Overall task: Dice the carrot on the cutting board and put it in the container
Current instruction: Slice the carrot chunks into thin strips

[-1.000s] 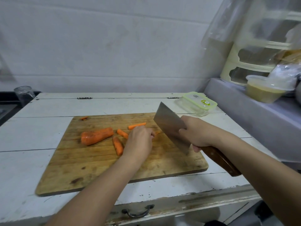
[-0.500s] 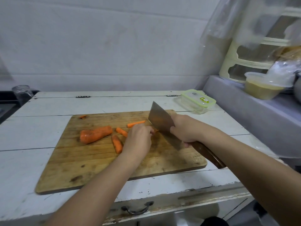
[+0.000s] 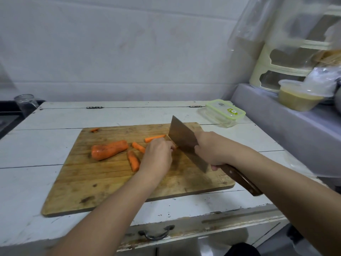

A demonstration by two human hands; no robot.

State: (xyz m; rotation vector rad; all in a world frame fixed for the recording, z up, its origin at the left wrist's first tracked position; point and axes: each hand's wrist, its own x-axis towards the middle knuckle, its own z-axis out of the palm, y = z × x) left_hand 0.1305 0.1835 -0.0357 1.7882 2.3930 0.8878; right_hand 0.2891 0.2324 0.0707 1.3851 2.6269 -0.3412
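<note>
Under both our hands lies the white painted wooden table, its planks scuffed and chipped along the near edge, backed by a pale bare wall. On it rests the rectangular wooden cutting board, scored with knife lines and stained dark in spots. Our right hand is wrapped around the broad steel cleaver where the blade meets its dark wooden handle, the blade tilted down onto the board just beside our left hand. That hand is curled, fingertips pressing a small carrot piece against the blade; the piece itself is mostly hidden. Left of the left hand lies the thick orange carrot stump, with three slim carrot sticks between stump and hand. Beyond our right hand stands the clear rectangular plastic container with a green-rimmed lid, closed, well apart from the board.
</note>
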